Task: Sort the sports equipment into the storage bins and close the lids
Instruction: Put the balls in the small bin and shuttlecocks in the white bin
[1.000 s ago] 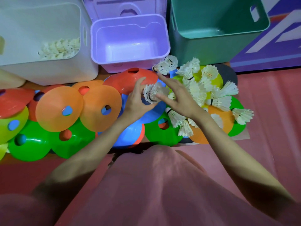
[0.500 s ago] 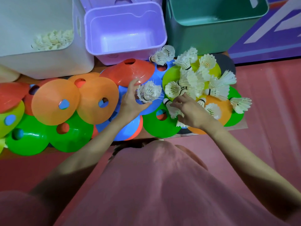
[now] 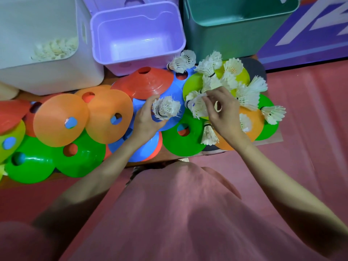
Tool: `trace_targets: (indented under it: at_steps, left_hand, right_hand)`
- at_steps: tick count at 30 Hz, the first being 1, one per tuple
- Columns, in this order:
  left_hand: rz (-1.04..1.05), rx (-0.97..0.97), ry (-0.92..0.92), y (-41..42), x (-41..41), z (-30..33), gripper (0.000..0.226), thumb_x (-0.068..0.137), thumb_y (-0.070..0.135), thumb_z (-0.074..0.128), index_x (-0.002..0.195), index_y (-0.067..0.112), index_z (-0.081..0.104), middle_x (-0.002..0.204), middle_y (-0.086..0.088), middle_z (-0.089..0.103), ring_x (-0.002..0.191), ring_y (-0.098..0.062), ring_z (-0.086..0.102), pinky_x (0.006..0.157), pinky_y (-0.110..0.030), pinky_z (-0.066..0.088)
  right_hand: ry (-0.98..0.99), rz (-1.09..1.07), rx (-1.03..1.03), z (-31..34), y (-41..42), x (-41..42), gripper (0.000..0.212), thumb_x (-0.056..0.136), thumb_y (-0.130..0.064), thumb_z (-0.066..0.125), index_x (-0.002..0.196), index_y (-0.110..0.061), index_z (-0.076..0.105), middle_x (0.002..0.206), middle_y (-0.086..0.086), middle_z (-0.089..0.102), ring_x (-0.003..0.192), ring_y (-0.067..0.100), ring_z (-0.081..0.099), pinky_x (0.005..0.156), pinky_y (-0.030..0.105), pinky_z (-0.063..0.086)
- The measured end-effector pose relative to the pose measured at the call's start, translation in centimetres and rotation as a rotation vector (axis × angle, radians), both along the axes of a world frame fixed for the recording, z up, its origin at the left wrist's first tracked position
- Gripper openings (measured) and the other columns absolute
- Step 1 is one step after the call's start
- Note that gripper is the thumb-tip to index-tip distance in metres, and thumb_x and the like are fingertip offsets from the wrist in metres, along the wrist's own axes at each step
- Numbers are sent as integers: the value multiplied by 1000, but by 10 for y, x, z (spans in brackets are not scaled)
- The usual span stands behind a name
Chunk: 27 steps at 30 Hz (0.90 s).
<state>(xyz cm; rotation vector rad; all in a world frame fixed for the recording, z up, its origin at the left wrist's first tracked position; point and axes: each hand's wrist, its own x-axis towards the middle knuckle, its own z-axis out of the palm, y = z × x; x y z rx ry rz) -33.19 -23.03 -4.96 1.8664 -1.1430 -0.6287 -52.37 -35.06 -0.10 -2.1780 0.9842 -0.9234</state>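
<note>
The left hand (image 3: 146, 117) is gripping a small bunch of white feather shuttlecocks (image 3: 165, 108) with curled fingers, over the blue plastic disc cone (image 3: 175, 91). The right hand (image 3: 222, 108) is pinching another white feather shuttlecock (image 3: 196, 106) — fingers closed on its skirt — beside the loose shuttlecock pile (image 3: 243, 91) lying before the open lilac plastic bin (image 3: 137, 34).
</note>
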Motion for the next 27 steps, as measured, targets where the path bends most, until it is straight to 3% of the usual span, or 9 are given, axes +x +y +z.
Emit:
trace_targets:
  at_steps: [4,10,16,19,22,25,27]
  left_hand:
    - [-34,3,1,-5,-3,1,58,72,24,77,123,10,52,108,-1,63,94,-17,61,83,-39,51]
    - [-56,-31,14,-13,-14,9,62,69,36,75,120,7,54,107,-2,65,93,-16,63,82,-38,52]
    - [-65,-31,13,-12,-14,5,64,67,37,75,119,6,55,105,-4,66,92,-19,64,80,-40,53]
    - [-42,-15,66,-7,-11,0,60,66,25,79,117,5,54,103,-7,65,91,-22,64,79,-43,54]
    - [12,5,131,-3,-6,-4,63,65,21,79,119,3,52,107,-8,65,95,-24,64,82,-44,54]
    - [74,4,191,1,-1,-5,68,62,29,79,120,6,52,106,0,63,98,-19,64,85,-40,55]
    - [92,3,217,3,0,-4,68,63,27,80,121,7,51,106,7,61,99,-13,63,87,-36,54]
  right_hand:
    - [-116,-37,136,7,0,11,14,89,-15,63,87,-3,69,80,-2,57,66,-4,50,61,9,35]
    - [-56,9,212,-9,3,25,14,87,-15,64,87,-4,71,78,2,61,65,12,54,62,20,39]
    - [20,16,272,-21,2,36,13,86,-16,66,90,-7,75,79,9,64,65,11,53,62,22,39]
    - [79,126,310,-16,-5,36,20,91,-23,62,102,-10,73,87,1,56,68,0,51,67,11,35]
    - [99,149,311,-13,-15,35,32,98,-25,47,121,-10,63,97,3,53,80,-1,48,71,6,33]
    - [177,56,199,-18,-33,31,34,96,-16,48,128,-6,56,104,12,56,90,16,54,78,20,38]
    - [438,83,67,-22,-43,29,45,89,-13,56,133,-7,50,114,14,54,105,30,50,89,35,37]
